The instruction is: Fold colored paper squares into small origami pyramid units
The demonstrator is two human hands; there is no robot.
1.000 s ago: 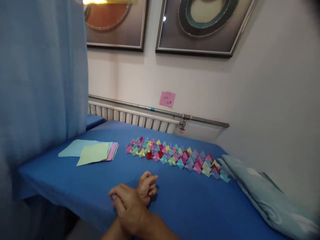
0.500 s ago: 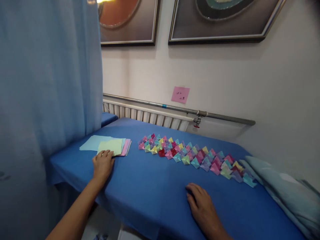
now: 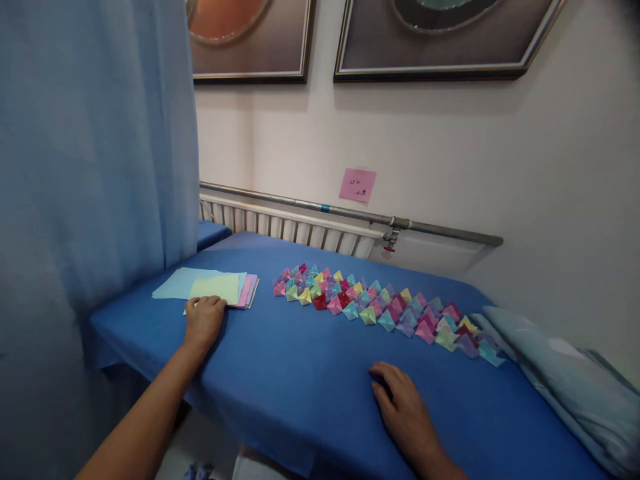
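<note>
My left hand [image 3: 205, 323] is at the near edge of a light green paper sheet [image 3: 215, 287], its fingers bent over that edge and its thumb hidden. A small paper corner shows just left of the hand. Under the green sheet are a larger light blue sheet [image 3: 173, 283] and a stack of pink and purple paper [image 3: 249, 291]. My right hand [image 3: 406, 410] rests on the blue cloth with nothing in it, thumb and forefinger apart. Beyond it, rows of folded paper pieces [image 3: 368, 315] in many colours stand close together.
A blue cloth [image 3: 300, 373] covers the table. At the left hangs a blue curtain [image 3: 100, 167]; a folded pale green cloth [image 3: 560, 380] lies at the right edge. Behind are a radiator [image 3: 280, 227], a pipe [image 3: 450, 230] and a pink note [image 3: 357, 185] on the wall.
The view has shifted slightly. A paper corner now shows left of my left hand, whose fingers are more bent at the green sheet's edge. My right hand stays almost still.
</note>
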